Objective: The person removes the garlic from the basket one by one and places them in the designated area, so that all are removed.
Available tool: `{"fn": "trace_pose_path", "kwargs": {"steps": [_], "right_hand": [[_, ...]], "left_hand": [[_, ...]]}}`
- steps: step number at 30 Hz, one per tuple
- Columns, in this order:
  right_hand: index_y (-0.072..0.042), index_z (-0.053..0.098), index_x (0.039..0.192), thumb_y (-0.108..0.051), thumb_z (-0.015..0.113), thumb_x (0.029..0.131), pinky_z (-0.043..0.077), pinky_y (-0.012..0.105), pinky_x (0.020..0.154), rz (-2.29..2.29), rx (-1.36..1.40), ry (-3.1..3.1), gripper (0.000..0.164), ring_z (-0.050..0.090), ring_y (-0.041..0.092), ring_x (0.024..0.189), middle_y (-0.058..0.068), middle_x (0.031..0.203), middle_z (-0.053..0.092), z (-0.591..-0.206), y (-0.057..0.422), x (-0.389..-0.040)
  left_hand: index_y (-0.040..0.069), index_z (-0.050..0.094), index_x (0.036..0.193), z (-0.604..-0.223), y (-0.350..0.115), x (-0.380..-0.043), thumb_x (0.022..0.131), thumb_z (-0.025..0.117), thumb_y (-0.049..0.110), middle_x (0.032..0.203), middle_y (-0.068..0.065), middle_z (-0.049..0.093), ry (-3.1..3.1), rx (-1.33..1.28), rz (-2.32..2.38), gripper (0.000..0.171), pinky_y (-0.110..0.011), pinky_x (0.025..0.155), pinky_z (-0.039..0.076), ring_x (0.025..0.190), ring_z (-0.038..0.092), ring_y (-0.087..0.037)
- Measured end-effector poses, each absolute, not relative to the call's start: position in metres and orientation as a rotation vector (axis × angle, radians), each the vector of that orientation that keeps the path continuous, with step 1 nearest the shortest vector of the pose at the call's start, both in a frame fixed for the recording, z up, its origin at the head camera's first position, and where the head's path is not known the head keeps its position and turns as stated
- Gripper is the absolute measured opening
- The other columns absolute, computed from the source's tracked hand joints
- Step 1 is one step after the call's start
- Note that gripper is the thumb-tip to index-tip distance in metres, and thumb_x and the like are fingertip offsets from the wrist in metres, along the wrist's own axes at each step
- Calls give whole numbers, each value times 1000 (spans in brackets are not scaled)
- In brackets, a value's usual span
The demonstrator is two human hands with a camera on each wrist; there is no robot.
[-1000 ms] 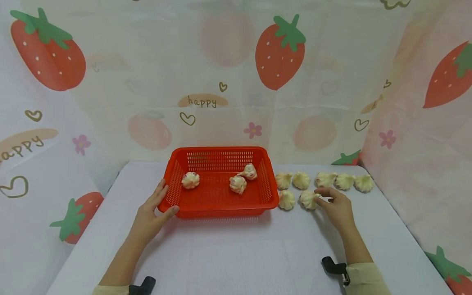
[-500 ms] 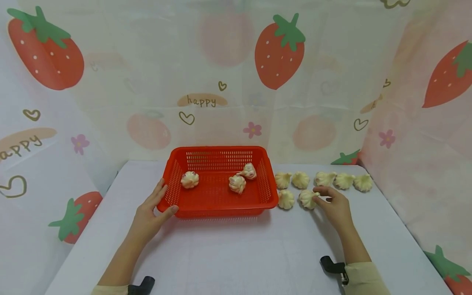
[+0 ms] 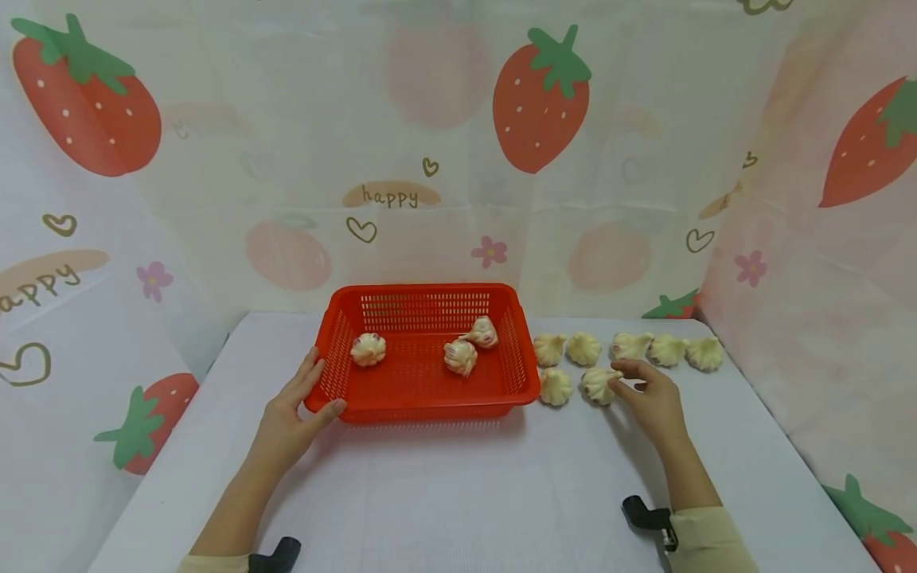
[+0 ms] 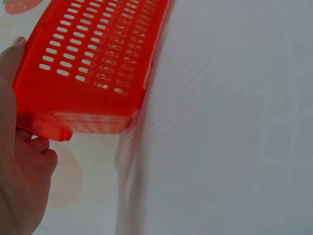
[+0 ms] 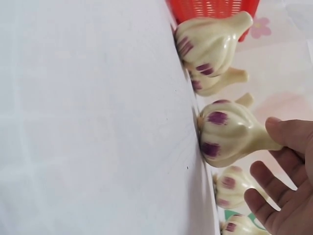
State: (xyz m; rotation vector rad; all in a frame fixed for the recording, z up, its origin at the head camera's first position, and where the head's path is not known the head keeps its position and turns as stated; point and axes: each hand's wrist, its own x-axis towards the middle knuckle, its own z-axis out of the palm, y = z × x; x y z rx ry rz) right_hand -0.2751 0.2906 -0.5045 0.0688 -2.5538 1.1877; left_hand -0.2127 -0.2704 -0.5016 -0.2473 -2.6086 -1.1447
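My left hand holds the left end of a red plastic basket. In the left wrist view, the thumb lies along the rim and the fingers curl beneath it. Inside the basket sit a garlic bulb at left and two more at right, one garlic bulb in front of the other. Right of the basket, my right hand pinches the stem of a garlic bulb between thumb and forefinger. That bulb stands upright, its base at the table surface; the other fingers are loosely bent.
Behind the held bulb, a row of garlic bulbs runs along the back right of the white table. Another garlic bulb stands close to the basket's right side. A strawberry-print curtain encloses the back and sides.
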Motion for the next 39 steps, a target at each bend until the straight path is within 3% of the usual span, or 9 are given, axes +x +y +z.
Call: {"fn": "trace_pose_path", "kwargs": {"steps": [8,14,20,25,29,39], "right_hand": [[-7,70,126,-24,76,95,51,41,94,1186,42,-2559,36,63,26,112,13,124,72,-501,294,-275],[-9,71,125,-26,77,94,50,25,88,1189,18,-2552,36,64,27,111,13,123,73,-496,298,-273],[-11,71,125,-23,77,94,52,34,93,1172,36,-2510,33,65,28,110,12,123,72,-487,299,-273],[-13,69,128,-32,73,97,48,26,92,1212,29,-2511,37,61,30,115,13,126,70,-476,297,-267],[-13,70,128,-38,72,97,48,28,94,1209,47,-2502,39,60,27,116,11,126,70,-466,291,-263],[-14,74,121,-18,77,94,47,19,92,1266,238,-2336,27,61,3,107,5,124,72,-440,266,-250]], "left_hand": [[15,32,161,-499,-270,-212,93,75,43,171,8,20,-2608,-248,-1151,85,-61,114,38,156,25,-31],[14,33,161,-500,-269,-211,93,75,41,171,7,21,-2605,-249,-1144,84,-62,114,38,156,25,-32],[14,33,161,-499,-269,-210,93,76,41,171,5,21,-2599,-247,-1148,85,-62,114,38,156,25,-32],[15,33,161,-500,-269,-211,93,75,42,171,7,21,-2605,-243,-1144,85,-63,114,38,156,25,-32],[15,32,161,-501,-269,-211,93,75,41,171,8,20,-2612,-240,-1140,85,-63,114,38,156,25,-32],[15,32,161,-500,-270,-212,93,75,42,171,8,19,-2614,-242,-1137,85,-63,114,38,156,25,-33]]}}
